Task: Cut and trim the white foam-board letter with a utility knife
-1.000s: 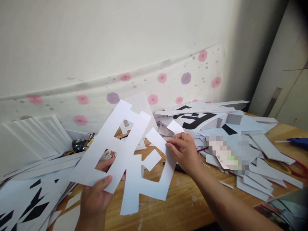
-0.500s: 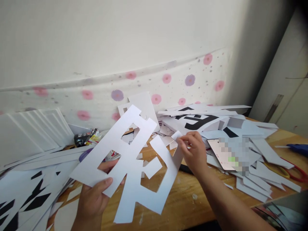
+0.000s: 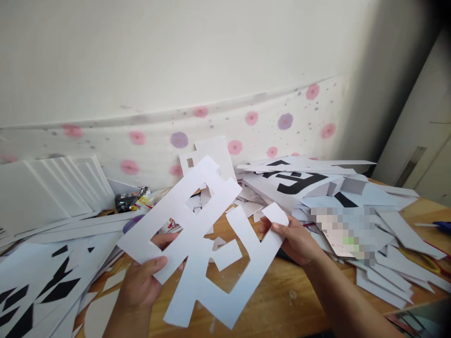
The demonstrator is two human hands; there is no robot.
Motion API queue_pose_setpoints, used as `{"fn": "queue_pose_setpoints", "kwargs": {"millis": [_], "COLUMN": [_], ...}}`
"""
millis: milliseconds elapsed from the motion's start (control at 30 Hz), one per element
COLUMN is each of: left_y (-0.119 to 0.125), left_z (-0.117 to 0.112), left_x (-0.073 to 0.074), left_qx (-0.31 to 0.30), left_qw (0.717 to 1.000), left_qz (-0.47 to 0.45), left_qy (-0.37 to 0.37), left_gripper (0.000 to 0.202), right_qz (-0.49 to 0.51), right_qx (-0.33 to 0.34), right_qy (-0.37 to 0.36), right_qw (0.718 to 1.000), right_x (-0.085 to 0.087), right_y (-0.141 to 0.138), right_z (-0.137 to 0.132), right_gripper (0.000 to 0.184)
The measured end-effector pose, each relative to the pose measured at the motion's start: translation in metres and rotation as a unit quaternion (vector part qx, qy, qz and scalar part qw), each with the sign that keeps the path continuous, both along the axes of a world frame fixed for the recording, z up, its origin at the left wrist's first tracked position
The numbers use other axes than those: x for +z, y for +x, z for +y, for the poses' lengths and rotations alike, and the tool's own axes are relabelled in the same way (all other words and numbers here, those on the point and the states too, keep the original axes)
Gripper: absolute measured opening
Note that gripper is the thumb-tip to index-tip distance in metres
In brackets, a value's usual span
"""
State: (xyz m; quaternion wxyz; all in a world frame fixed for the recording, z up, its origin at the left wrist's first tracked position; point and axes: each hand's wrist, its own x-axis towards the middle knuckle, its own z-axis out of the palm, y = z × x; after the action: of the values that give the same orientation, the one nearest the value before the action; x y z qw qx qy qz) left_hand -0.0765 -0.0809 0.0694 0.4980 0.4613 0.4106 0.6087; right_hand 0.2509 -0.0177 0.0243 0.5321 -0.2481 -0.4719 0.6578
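Observation:
A white paper cutout [image 3: 197, 239], shaped like a written character with several openings, is held up tilted above the wooden table. My left hand [image 3: 148, 272] grips its lower left part, thumb on the front face and fingers passing behind and through an opening. My right hand [image 3: 294, 237] pinches the upper right arm of the cutout, thumb in front and fingertips partly hidden behind it. Behind the cutout, small white scraps [image 3: 252, 206] lie on the table, and a white sheet with a small square hole [image 3: 214, 157] leans against the wall.
At left lie sheets with black shapes [image 3: 52, 281] and upright white boards [image 3: 52, 192]. Paper strips and printed sheets [image 3: 299, 183] pile up at right, around a phone with a blurred screen [image 3: 334, 237]. Scissors with red-yellow handles [image 3: 428, 260] sit at the right on the wooden table [image 3: 275, 300].
My right hand has shifted its hold and turned, now pinching the cutout's upper right arm from the side. The cutout has moved slightly right, and the whole view has shifted a little.

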Motion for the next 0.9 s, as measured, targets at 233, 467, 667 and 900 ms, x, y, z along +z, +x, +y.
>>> {"fn": "queue_pose_setpoints", "kwargs": {"millis": [233, 467, 667, 900], "left_y": [0.014, 0.065, 0.086, 0.109], "left_z": [0.029, 0.013, 0.007, 0.022], "left_x": [-0.007, 0.002, 0.002, -0.014], "left_qx": [0.226, -0.104, -0.092, 0.011], "left_qw": [0.97, 0.985, 0.981, 0.97], "left_qz": [-0.079, -0.124, -0.159, -0.237], "left_qy": [0.033, 0.053, 0.056, -0.058], "left_gripper": [0.043, 0.096, 0.086, 0.034], "right_qz": [-0.089, -0.287, -0.338, -0.341], "right_qx": [-0.24, -0.331, -0.379, -0.393], "right_qy": [0.251, 0.594, 0.62, 0.635], "right_qw": [0.933, 0.674, 0.598, 0.571], "right_x": [0.015, 0.02, 0.015, 0.023], "right_y": [0.005, 0.011, 0.02, 0.023], "right_z": [-0.011, -0.016, -0.002, 0.02], "right_gripper": [0.012, 0.031, 0.03, 0.032]}}
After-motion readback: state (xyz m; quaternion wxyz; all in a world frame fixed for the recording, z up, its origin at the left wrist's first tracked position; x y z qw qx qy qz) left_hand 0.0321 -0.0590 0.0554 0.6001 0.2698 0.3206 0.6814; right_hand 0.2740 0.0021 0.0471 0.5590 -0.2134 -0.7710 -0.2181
